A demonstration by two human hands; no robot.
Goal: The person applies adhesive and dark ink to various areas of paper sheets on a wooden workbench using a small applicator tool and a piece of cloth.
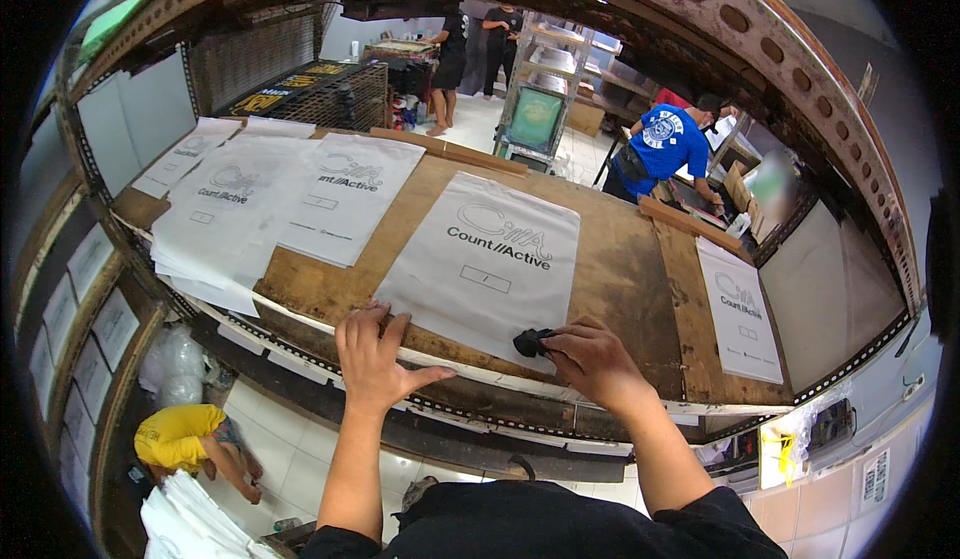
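Note:
A white printed plastic bag or sheet (pixel 480 304) lies flat on the brown wooden board in front of me. Between the fingers of my right hand (pixel 600 364) is a small black wad of cloth (pixel 531 342), pressed against the sheet's lower right corner. My left hand (pixel 375 359) rests at the board's front edge, just off the sheet's lower left corner, fingers spread and holding nothing. To the left lie another printed sheet (pixel 335 234) and an overlapping pile of such sheets (pixel 215 244). One more printed sheet (pixel 738 344) lies at the board's right end.
A perforated metal frame (pixel 740 19) arches above the board (pixel 625 269). Wooden strips (pixel 450 154) run along its far edge. At lower left a person in yellow (pixel 185 439) bends near the floor; a person in blue (pixel 665 144) works beyond the board. Racks (pixel 545 89) stand behind.

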